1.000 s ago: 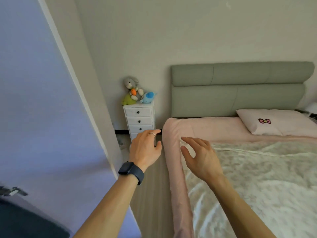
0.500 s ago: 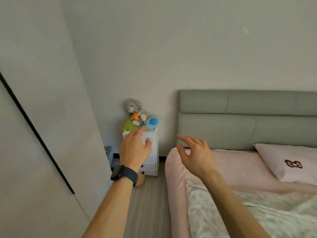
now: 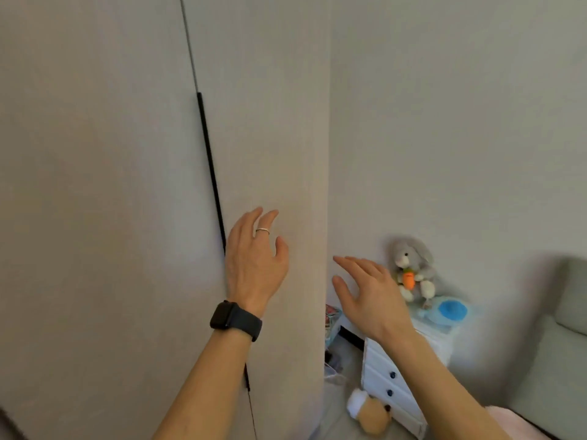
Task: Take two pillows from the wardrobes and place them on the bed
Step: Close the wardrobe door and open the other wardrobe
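A tall beige wardrobe (image 3: 111, 185) fills the left half of the view, its doors closed along a black handle strip (image 3: 211, 173). My left hand (image 3: 255, 265), with a ring and a dark watch, is raised in front of the right door, fingers spread, holding nothing, just right of the strip. My right hand (image 3: 368, 295) hovers open near the wardrobe's right corner, empty. Only the grey headboard (image 3: 556, 344) and a pink corner of the bed (image 3: 514, 422) show at the lower right. No pillow is in view.
A small white drawer chest (image 3: 397, 379) stands between wardrobe and bed, with a grey plush rabbit (image 3: 413, 265) and a blue toy (image 3: 451, 309) on top. A tan plush (image 3: 370, 414) lies on the floor at its foot. Clutter sits in the gap behind the wardrobe.
My view has swung left and up from the bed to the wardrobe; the pillow on the bed left the frame. Both hands rose toward the wardrobe doors, still empty.
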A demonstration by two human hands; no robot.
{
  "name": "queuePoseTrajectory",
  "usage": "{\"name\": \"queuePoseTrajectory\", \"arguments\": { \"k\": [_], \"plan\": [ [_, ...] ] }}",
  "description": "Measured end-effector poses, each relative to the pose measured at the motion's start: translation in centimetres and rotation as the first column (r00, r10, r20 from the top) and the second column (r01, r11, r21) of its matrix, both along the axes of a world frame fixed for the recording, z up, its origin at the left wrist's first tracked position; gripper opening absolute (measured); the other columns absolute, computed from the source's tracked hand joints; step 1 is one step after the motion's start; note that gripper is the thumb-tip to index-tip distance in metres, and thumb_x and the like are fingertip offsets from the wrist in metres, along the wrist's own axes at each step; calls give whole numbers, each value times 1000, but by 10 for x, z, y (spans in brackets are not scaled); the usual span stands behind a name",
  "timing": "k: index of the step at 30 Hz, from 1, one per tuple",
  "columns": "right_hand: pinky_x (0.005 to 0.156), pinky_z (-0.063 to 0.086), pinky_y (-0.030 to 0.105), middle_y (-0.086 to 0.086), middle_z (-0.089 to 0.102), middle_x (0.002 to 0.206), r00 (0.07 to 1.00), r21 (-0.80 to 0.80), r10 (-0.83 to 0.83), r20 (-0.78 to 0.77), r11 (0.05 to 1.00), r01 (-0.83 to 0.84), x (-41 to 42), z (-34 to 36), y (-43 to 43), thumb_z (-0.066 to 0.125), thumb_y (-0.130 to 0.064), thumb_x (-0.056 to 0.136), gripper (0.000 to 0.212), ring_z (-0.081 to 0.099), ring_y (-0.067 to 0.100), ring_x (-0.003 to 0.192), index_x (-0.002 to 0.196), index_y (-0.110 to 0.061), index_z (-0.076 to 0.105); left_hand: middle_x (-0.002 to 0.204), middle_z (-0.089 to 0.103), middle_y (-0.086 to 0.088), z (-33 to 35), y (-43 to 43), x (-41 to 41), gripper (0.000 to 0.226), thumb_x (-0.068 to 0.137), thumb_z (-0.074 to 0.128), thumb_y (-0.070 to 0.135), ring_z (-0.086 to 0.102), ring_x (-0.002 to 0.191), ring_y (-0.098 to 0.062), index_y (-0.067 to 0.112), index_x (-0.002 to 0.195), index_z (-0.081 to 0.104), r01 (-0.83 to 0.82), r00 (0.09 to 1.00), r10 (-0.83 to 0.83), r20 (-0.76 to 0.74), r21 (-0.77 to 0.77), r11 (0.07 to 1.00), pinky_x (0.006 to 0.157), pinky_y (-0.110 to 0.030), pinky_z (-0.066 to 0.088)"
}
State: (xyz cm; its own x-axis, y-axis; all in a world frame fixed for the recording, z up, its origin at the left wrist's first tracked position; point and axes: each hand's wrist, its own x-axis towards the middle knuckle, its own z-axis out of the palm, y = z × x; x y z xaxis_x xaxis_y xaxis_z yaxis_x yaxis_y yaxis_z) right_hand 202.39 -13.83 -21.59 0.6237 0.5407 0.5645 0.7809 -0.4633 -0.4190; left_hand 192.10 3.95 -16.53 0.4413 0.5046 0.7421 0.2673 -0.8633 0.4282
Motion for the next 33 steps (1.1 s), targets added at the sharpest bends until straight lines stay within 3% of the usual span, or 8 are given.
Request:
{"name": "queuePoseTrajectory", "arguments": {
  "k": [6,12,18,22,25,29,33],
  "plan": [
    [115,38,45,-1,47,155,965,110,218,147,966,-235,39,48,124,50,-45,101,47,38,25,143,146,-31,51,158,34,-8,61,89,-5,61,89,57,33,21,150,-27,19,147,42,-367,930,352,106,298,881,119,-57,13],
    [119,31,47,7,36,163,874,224,289,392,891,-395,62,115,222,47,-43,101,51,29,29,151,149,-28,48,164,21,-6,112,141,13,72,92,53,48,8,153,-23,17,153,31,-528,844,507,176,446,723,120,-59,3],
    [124,13,58,5,14,170,824,260,281,492,856,-447,83,158,287,39,-43,103,56,6,28,157,158,-35,29,167,4,-3,119,168,31,80,94,44,57,-3,153,-21,20,158,15,-630,759,622,191,453,631,120,-58,-5],
    [123,10,61,5,11,170,765,281,249,595,826,-488,104,159,322,34,-48,103,60,4,29,157,159,-37,19,167,3,-3,116,176,37,76,96,39,54,0,154,-23,22,158,11,-677,708,674,210,476,562,119,-60,-1],
    [124,8,60,4,9,171,724,304,208,658,806,-508,116,154,339,28,-54,103,60,6,29,157,160,-37,17,167,4,-2,118,174,35,75,95,39,50,0,154,-23,22,158,12,-682,696,694,188,475,556,119,-61,3],
    [124,8,59,4,11,171,701,363,178,691,753,-549,119,151,351,33,-54,102,63,9,29,157,160,-37,17,167,4,-1,122,164,33,77,93,45,51,-1,154,-21,24,158,14,-686,686,712,152,463,562,120,-61,5],
    [124,11,58,3,14,170,708,389,199,677,721,-574,119,150,352,34,-53,103,62,10,28,157,160,-37,16,165,9,8,128,149,40,74,85,64,35,-1,153,-12,27,151,32,-625,779,598,188,298,721,121,-55,-2]
  ]
}}
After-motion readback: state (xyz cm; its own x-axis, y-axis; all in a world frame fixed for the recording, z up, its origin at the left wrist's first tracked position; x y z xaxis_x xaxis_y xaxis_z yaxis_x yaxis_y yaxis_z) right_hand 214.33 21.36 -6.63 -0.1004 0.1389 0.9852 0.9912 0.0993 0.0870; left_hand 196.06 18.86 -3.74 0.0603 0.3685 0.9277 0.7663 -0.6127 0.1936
